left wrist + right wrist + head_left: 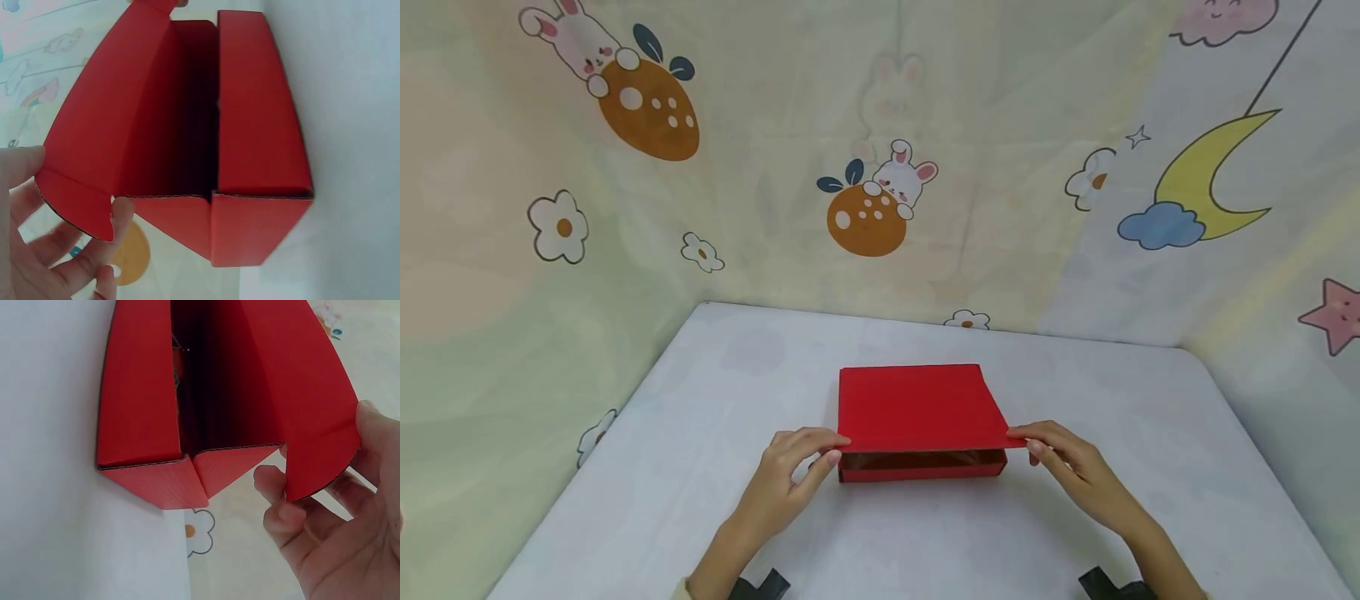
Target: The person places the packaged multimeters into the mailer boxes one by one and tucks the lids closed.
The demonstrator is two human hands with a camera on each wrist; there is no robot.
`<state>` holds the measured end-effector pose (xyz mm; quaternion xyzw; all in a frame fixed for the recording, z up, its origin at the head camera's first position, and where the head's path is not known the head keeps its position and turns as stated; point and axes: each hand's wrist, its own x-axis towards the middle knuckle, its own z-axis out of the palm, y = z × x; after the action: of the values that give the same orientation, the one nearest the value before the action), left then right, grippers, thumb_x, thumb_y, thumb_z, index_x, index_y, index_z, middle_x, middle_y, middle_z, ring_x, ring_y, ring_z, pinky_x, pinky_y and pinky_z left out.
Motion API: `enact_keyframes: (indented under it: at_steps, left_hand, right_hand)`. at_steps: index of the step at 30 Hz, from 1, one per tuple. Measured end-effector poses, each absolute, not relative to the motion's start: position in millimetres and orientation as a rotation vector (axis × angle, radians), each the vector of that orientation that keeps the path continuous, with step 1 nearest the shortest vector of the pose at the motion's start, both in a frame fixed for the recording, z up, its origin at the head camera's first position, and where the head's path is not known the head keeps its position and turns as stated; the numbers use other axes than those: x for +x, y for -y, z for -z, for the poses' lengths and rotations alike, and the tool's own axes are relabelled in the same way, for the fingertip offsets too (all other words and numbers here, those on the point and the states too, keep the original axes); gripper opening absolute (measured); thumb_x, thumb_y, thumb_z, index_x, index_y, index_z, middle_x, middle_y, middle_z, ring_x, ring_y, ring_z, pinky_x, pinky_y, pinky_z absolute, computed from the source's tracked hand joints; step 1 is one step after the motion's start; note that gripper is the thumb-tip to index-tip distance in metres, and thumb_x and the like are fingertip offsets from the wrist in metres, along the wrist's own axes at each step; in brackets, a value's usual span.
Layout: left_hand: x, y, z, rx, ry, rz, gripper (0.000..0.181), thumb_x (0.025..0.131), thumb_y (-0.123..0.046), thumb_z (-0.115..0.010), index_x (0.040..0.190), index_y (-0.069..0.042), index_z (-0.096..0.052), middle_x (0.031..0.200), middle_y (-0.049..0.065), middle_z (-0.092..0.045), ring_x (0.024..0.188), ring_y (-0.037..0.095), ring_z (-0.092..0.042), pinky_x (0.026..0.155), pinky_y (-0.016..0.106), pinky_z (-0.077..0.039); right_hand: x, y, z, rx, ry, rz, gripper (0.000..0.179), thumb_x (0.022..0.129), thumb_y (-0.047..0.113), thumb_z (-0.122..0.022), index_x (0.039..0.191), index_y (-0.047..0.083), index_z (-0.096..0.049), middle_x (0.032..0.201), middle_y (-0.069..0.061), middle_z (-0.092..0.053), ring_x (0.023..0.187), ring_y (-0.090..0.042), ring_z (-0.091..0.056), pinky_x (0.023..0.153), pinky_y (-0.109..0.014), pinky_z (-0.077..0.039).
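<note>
A red cardboard box (917,472) sits on the table with its hinged lid (917,408) partly raised, leaving a dark gap along the front. My left hand (782,483) pinches the lid's front left corner between thumb and fingers. At the front right corner, my right hand (1078,471) pinches the lid in the same way. The left wrist view shows the left side tab (78,206) of the lid between the fingers. In the right wrist view the right side tab (315,462) lies against the fingers. Something small and unclear shows inside the box; the rest is in shadow.
A white table (760,358) carries the box near its middle. Behind and beside it hangs a pale curtain (760,192) printed with rabbits, flowers and a moon. Black straps (763,586) show at the lower edge near both wrists.
</note>
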<state>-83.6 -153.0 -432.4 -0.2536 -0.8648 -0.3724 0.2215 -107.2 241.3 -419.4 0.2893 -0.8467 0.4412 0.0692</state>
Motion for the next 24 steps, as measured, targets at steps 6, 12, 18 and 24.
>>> enact_keyframes:
  at_steps: [6,12,18,24]
  left_hand:
    - [-72.7,158.0,438.9,-0.710,2.420,0.961,0.030,0.087,-0.013,-0.071,0.113,-0.028,-0.070,0.114,-0.015,-0.064,0.100,0.006,-0.056,0.081,0.032,-0.048]
    - [-72.0,159.5,443.2,-0.759,2.431,1.004,0.029,0.089,-0.016,-0.070,0.114,-0.029,-0.069,0.115,-0.014,-0.064,0.101,0.007,-0.058,0.083,0.033,-0.046]
    - [-74.6,159.8,445.9,-0.773,2.446,1.020,0.034,0.086,-0.014,-0.073,0.116,-0.030,-0.069,0.117,-0.014,-0.064,0.102,0.007,-0.059,0.082,0.033,-0.046]
    - [-75.6,159.4,450.4,-0.775,2.472,1.051,0.039,0.083,-0.011,-0.075,0.116,-0.030,-0.069,0.118,-0.014,-0.063,0.104,0.006,-0.059,0.082,0.034,-0.047]
  right_hand:
    - [-99.1,-239.7,429.4,0.879,2.546,-1.390,0.035,0.097,-0.003,-0.051,0.125,0.013,-0.063,0.115,0.002,-0.062,0.078,-0.010,-0.055,0.059,-0.025,-0.048]
    - [-98.1,-243.9,437.2,0.922,2.526,-1.457,0.035,0.096,-0.005,-0.051,0.126,0.010,-0.062,0.116,0.001,-0.060,0.063,-0.012,-0.052,0.050,-0.024,-0.045]
    - [-101.4,-248.6,441.8,0.962,2.532,-1.510,0.037,0.096,-0.008,-0.051,0.128,0.008,-0.060,0.122,0.000,-0.058,0.062,-0.017,-0.054,0.052,-0.026,-0.048]
    - [-102.5,-250.8,448.3,1.012,2.499,-1.570,0.038,0.095,-0.011,-0.050,0.128,0.004,-0.059,0.127,-0.002,-0.056,0.062,-0.020,-0.053,0.052,-0.029,-0.049]
